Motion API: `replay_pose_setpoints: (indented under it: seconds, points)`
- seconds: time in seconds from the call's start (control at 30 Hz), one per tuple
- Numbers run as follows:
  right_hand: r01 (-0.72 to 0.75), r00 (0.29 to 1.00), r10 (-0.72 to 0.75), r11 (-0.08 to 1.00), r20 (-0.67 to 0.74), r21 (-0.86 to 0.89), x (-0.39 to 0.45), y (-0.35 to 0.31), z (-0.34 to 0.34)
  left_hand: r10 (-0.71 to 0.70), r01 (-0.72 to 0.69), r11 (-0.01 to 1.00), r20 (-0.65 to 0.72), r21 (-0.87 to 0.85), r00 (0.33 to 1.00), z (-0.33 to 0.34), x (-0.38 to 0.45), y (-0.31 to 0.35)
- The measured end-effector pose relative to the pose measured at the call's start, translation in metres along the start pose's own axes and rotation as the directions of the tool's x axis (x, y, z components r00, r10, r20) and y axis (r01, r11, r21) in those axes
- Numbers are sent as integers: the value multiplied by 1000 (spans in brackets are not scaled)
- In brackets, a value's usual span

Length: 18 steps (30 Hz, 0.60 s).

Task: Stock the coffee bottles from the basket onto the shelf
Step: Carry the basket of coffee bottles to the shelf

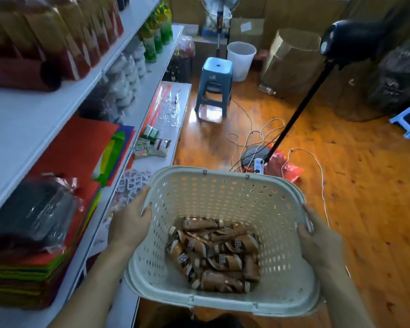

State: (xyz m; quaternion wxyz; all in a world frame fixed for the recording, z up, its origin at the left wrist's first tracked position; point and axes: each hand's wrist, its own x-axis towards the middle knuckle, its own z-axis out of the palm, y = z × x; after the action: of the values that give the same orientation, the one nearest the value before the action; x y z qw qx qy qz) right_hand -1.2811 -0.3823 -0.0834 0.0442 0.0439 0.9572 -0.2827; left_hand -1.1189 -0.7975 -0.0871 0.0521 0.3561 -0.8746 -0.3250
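Gripping one basket [223,185] by its rim, left hand [128,221], right hand [320,237]; roughly ten coffee bottles [213,254] inside

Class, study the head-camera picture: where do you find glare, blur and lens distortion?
Head view: glare shines on the wooden floor near the blue stool; the red packets on the upper shelf are blurred; the white shelves bow from wide-angle distortion; the coffee bottles in the basket stay fairly sharp.
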Motion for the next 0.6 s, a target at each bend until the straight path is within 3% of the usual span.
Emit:
replay_pose_setpoints:
  seconds: [0.33,0.6]
  points:
    - [-55,997,56,998,-46,30,112,-72,40,60,-60,998,6,29,998,-7,167,37]
    - [-74,997,73,997,13,37,252,-108,65,44,-46,995,23,87,999,29,297,103]
